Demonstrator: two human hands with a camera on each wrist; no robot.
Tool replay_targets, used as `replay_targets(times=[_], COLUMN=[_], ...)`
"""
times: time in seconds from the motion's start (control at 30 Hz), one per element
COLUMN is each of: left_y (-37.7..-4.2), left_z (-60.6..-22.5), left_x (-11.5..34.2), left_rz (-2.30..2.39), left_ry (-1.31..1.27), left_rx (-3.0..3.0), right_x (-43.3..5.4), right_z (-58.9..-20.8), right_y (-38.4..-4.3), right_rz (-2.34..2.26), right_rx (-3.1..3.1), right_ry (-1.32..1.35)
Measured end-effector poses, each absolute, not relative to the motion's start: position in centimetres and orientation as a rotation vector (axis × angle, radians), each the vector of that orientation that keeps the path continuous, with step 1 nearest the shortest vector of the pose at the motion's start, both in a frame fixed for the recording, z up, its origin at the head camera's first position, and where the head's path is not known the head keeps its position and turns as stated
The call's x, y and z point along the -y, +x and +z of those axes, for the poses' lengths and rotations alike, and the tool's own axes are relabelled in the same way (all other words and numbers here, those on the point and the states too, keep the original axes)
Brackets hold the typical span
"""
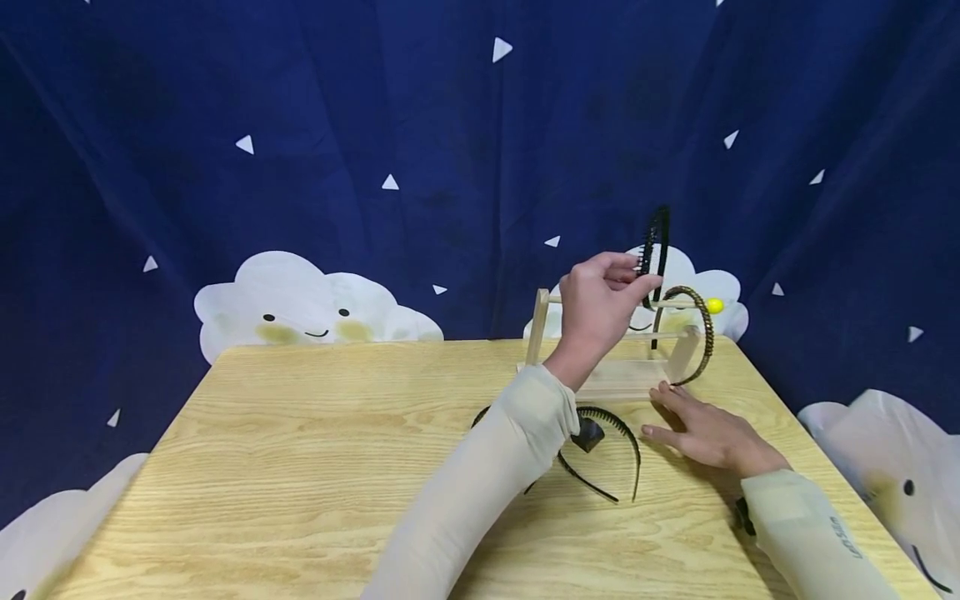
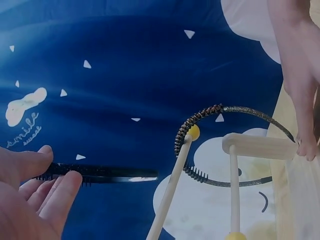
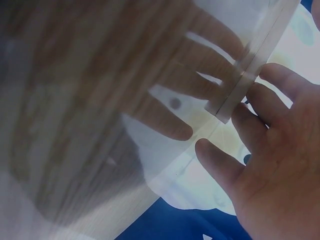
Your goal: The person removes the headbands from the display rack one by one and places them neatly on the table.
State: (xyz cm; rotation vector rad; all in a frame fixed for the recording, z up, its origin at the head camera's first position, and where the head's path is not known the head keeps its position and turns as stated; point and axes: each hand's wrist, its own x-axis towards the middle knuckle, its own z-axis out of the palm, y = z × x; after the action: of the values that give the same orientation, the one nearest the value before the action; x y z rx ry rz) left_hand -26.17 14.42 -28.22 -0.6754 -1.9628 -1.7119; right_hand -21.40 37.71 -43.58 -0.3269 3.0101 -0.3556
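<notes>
My left hand (image 1: 596, 304) pinches a black toothed headband (image 1: 663, 242) between thumb and fingers, holding it up over the top rod of a wooden rack (image 1: 537, 325). In the left wrist view this headband (image 2: 115, 172) is seen edge-on, apart from the rod's yellow-tipped end (image 2: 193, 132). A bronze-brown braided headband (image 1: 707, 333) hangs on that rod near the yellow tip. My right hand (image 1: 708, 429), fingers extended, touches the front right corner of the rack's base (image 3: 222, 112). The rack's middle is partly hidden behind my left hand.
On the wooden table (image 1: 300, 467), in front of the rack, lies a black toothed headband (image 1: 626, 433) with a dark ornament (image 1: 588, 435). Another dark headband (image 1: 480, 415) is mostly covered by my left sleeve. A blue curtain (image 1: 450, 125) with clouds stands behind the table.
</notes>
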Motion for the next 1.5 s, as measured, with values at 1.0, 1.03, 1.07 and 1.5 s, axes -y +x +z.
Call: replay_targets(times=[1.0, 1.03, 1.07, 1.5], left_y=[-25.7, -25.7, -25.6, -25.6], left_z=[-29.1, -29.2, -29.4, -30.4], left_x=[-9.7, -9.5, -9.3, -6.7], left_rz=[-2.276, -2.278, -2.277, -2.369], left_ry=[-0.707, -0.708, -0.709, -0.7], left_rx=[1.788, 1.795, 1.803, 1.844], right_x=[-37.5, -37.5, -37.5, -37.6], right_z=[-43.7, -43.7, -43.7, -43.8], right_y=[-21.4, -21.4, -21.4, -21.3], right_rz=[-0.327, -0.326, -0.324, -0.329], right_rx=[-3.009, -3.01, -3.01, -3.016], right_ry=[-0.306, -0.304, -0.304, -0.312])
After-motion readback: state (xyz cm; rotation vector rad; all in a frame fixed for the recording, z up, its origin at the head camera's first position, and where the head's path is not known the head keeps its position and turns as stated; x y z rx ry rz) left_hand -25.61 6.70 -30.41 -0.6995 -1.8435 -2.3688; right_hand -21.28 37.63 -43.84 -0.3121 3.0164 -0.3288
